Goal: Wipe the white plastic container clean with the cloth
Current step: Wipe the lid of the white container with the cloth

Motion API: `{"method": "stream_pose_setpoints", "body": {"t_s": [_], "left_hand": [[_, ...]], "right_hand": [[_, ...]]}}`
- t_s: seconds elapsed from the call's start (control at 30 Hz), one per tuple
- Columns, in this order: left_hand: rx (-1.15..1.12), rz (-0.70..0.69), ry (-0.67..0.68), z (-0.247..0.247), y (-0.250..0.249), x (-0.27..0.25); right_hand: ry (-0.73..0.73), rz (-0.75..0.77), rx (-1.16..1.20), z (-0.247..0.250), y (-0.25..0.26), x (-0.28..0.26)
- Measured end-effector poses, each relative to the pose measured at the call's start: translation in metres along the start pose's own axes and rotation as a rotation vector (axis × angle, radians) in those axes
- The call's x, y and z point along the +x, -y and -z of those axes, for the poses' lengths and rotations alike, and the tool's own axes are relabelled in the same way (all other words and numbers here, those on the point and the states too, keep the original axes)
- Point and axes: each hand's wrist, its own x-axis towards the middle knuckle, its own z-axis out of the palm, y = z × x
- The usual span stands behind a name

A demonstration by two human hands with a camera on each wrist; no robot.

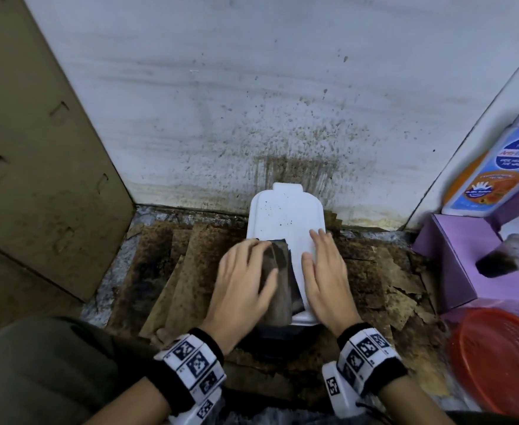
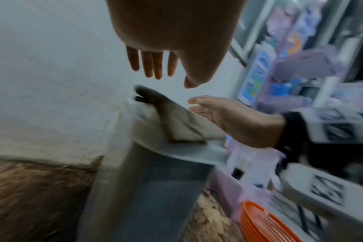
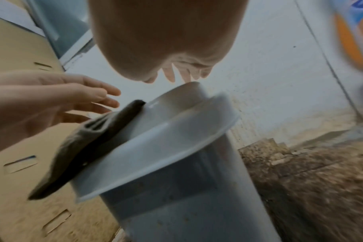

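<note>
1. Head view: I see the white container standing on a stained, cardboard-strewn floor against a spattered wall. A dark cloth lies on its lid, its near end hanging over the edge. My left hand is over the cloth with fingers straight, released; my right hand is flat over the lid beside the cloth, also released. A red basket and a purple box sit to the right.
2. Left wrist view: blurred, but my left fingers are spread above the cloth, apart from it; the right hand is beside the cloth.
3. Right wrist view: the cloth drapes off the lid's rim; whether my right fingers touch the lid I cannot tell.
</note>
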Motion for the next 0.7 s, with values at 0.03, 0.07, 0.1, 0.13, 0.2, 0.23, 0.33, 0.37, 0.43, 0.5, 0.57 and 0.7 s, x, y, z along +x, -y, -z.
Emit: {"method": "stream_pose_setpoints", "body": {"t_s": [0.03,0.07,0.1,0.13,0.2,0.23,0.33,0.37,0.43,0.5,0.57,0.7], "left_hand": [[0.042,-0.003,0.031,-0.008,-0.005,-0.003],[0.080,0.016,0.068,-0.016,-0.011,-0.006],[0.115,0.050,0.110,-0.024,-0.014,-0.010],[0.140,0.081,0.152,-0.030,-0.019,-0.013],[0.179,0.106,0.206,-0.039,-0.025,-0.016],[0.200,0.111,0.220,-0.041,-0.027,-0.016],[0.253,0.086,0.255,-0.044,-0.027,-0.014],[0.270,0.068,0.270,-0.044,-0.025,-0.014],[0.290,0.026,0.298,-0.044,-0.019,-0.009],[0.299,-0.025,0.295,-0.045,-0.013,-0.001],[0.299,-0.057,0.298,-0.045,-0.009,0.012],[0.297,-0.047,0.380,-0.047,-0.002,0.040]], "right_hand": [[0.035,-0.088,0.091,0.003,0.000,0.001],[0.068,-0.180,0.225,0.006,0.001,0.003],[0.089,-0.266,0.361,0.006,0.003,0.005],[0.090,-0.329,0.448,0.005,0.004,0.008],[0.065,-0.346,0.401,-0.004,0.003,0.008],[0.048,-0.317,0.310,-0.010,0.002,0.006],[-0.033,-0.281,0.231,-0.019,-0.003,0.001],[-0.055,-0.291,0.250,-0.021,-0.003,0.001],[-0.078,-0.293,0.252,-0.022,-0.003,0.002],[-0.089,-0.277,0.247,-0.023,-0.001,0.001],[-0.101,-0.271,0.247,-0.022,0.001,0.001],[-0.115,-0.254,0.209,-0.023,0.000,0.000]]}}
